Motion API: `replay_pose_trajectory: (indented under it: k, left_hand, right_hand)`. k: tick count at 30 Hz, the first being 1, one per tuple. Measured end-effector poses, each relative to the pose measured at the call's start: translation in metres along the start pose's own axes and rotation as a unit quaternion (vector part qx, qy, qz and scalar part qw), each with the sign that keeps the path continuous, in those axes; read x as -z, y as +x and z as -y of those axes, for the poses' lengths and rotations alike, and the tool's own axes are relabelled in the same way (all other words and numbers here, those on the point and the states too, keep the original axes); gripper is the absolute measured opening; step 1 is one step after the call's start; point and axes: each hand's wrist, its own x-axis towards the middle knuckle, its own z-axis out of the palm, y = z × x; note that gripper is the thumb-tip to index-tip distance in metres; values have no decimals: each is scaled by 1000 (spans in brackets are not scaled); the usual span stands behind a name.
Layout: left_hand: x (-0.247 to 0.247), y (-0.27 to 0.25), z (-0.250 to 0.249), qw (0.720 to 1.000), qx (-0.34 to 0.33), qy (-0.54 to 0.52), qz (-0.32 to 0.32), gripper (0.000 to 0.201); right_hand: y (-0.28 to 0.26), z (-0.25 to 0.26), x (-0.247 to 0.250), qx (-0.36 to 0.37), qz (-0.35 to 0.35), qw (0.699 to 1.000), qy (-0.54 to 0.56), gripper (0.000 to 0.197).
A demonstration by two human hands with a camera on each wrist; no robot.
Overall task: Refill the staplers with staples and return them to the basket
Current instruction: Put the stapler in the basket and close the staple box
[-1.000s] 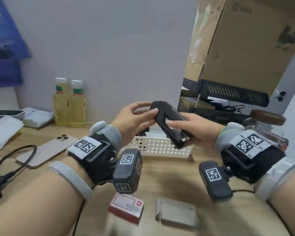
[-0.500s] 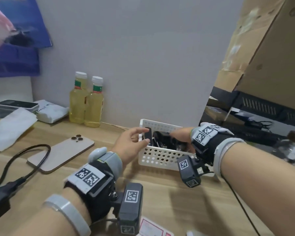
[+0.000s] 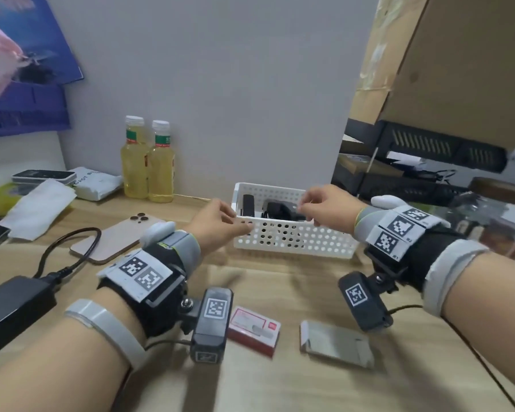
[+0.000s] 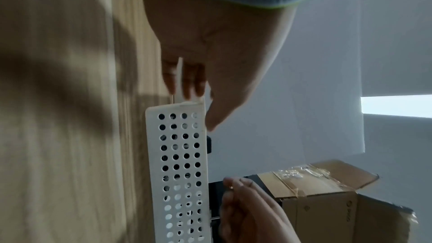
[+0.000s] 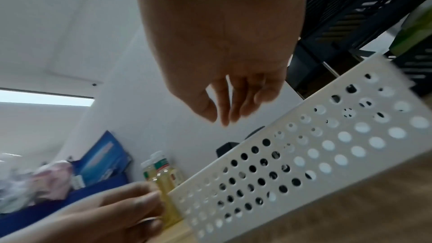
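Observation:
A white perforated basket point(image 3: 295, 243) stands at the desk's back. Two black staplers lie in it, one upright at the left point(image 3: 248, 205) and one in the middle point(image 3: 283, 210). My left hand point(image 3: 235, 217) hovers at the basket's front left corner with relaxed fingers and holds nothing; whether it touches the rim I cannot tell. My right hand point(image 3: 308, 214) hangs over the front rim, its fingers loose and empty, as the right wrist view point(image 5: 222, 119) confirms. A red staple box point(image 3: 254, 325) and an open grey one point(image 3: 336, 343) lie near the front edge.
Two bottles of yellow liquid point(image 3: 147, 162) stand at the back left. A phone point(image 3: 116, 239) lies face down and a black power adapter point(image 3: 12, 307) with its cable is left of my arm. A cardboard box point(image 3: 458, 69) overhangs at the right, above a glass jar point(image 3: 494, 209).
A second ago both hands held a black stapler in the air. They lowered it into the basket, let go, and have drawn back a little.

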Motion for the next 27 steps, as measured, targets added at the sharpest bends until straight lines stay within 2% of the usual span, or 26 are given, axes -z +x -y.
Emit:
replay_pose_trajectory:
  k: [2,4,6,8,10,13,15,16,18,20,21,23,24,25,27]
  left_hand:
    - [-2,-22,-9,990,17,43,132,44]
    - [-7,-47,-20,952,23,113,285,46]
    - [-10,-62,-28,905,16,216,365,42]
    - [-15,-74,-35,862,6,335,380,45]
    - [-22,-79,-40,824,-8,431,368,50]
    - [-32,-76,-40,799,-30,497,338,50]
    - [-39,-70,-44,812,-49,494,306,45]
    - [-40,-67,-43,834,-48,468,289,41]
    - [-44,-58,-41,896,-42,367,247,30]
    - [-49,-48,-37,949,-50,247,191,23]
    - [-51,-44,-35,965,-57,198,160,24]
    - [-57,-35,-31,980,-83,137,120,27]
    - [-62,-33,-30,981,-97,118,121,28]
    - [-66,-33,-30,979,-113,106,130,29]
    - [-77,-34,-30,971,-155,112,146,30]
  right_hand:
    - [-37,-5,-3,6,155,988,15,22]
    - [-74,-12,-3,-14,295,955,-5,32]
    - [-96,-18,-6,-28,364,930,-45,40]
    - [-116,-26,-6,-31,371,925,-78,50]
    - [-128,-29,-7,-22,357,930,-87,53]
    - [-130,-32,-13,-8,312,939,-145,44]
    - [-124,-38,-19,-11,261,950,-170,37]
    - [-119,-40,-22,-11,239,956,-169,35]
    - [-106,-45,-27,-4,202,968,-148,32]
    - [-94,-53,-31,-6,172,983,-70,33]
    - [-88,-57,-33,-12,150,989,-17,33]
    - [-76,-64,-35,-31,81,992,91,29]
    - [-71,-67,-37,-45,50,985,161,26]
    - [-69,-68,-36,-56,36,971,231,25]
    - [-70,-71,-37,-58,59,948,308,29]
